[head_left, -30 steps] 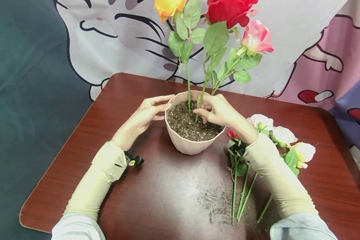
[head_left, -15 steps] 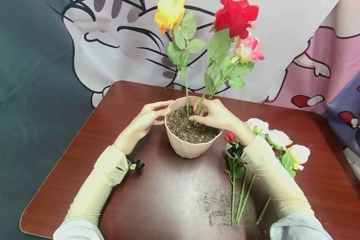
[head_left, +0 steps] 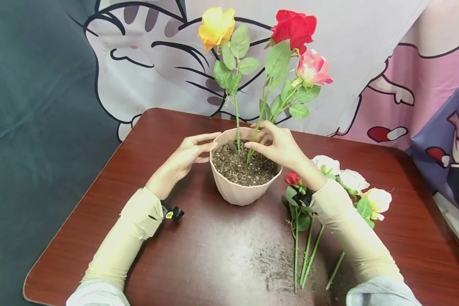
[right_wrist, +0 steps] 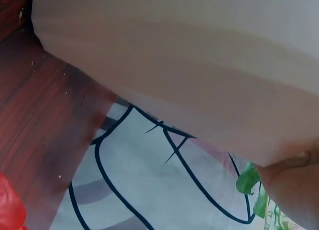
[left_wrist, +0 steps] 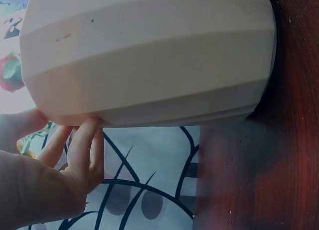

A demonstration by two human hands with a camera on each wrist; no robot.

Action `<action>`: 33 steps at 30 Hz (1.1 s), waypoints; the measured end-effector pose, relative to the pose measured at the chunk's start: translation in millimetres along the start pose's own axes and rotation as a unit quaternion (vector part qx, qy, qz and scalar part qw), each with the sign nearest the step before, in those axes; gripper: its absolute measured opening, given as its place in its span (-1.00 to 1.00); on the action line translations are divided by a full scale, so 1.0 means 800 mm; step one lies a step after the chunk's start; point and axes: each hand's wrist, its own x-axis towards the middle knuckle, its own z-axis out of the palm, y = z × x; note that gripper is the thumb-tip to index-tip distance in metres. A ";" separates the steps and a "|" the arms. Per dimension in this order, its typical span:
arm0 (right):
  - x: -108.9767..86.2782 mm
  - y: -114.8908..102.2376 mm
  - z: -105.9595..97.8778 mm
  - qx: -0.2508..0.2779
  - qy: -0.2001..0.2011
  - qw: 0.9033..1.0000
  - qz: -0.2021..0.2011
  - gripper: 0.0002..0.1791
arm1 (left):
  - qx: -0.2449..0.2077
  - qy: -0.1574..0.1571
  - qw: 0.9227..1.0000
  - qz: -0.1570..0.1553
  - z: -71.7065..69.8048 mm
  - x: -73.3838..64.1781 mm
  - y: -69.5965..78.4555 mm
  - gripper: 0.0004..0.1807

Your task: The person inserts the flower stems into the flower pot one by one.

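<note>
A pale pink faceted flowerpot full of dark soil stands on the table. Upright in it are a yellow artificial rose, a red rose and a pink-and-white rose. My left hand rests its nearly straight fingers and thumb against the pot's left side; in the left wrist view, fingertips touch the outer wall. Over the pot's right rim, my right hand has thumb and fingers loosely spread around the red rose's stem. The right wrist view shows mostly pot wall.
On the table's right lie white roses, a cream-yellow rose and a small red rose, their stems partly under my right forearm. Soil crumbs dust the brown table. A cartoon-printed cloth hangs behind.
My right hand has loosened and spread its fingers around the red rose's stem, drawing slightly right. The left hand stays at the pot. The whole view has shifted, showing more of the blooms.
</note>
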 end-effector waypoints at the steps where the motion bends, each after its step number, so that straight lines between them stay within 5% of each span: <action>1: -0.001 0.001 -0.001 -0.001 0.004 1.000 0.002 -0.53 | 0.000 0.001 1.000 -0.001 0.000 0.000 0.000 -0.50; 17: -0.051 0.009 -0.049 -0.004 0.035 0.999 0.040 -0.63 | -0.001 -0.007 1.000 0.000 0.001 -0.001 0.001 -0.49; 33: -0.181 0.041 -0.090 -0.079 -0.009 0.990 0.119 -0.76 | -0.001 -0.012 1.000 -0.001 0.000 0.004 0.001 -0.49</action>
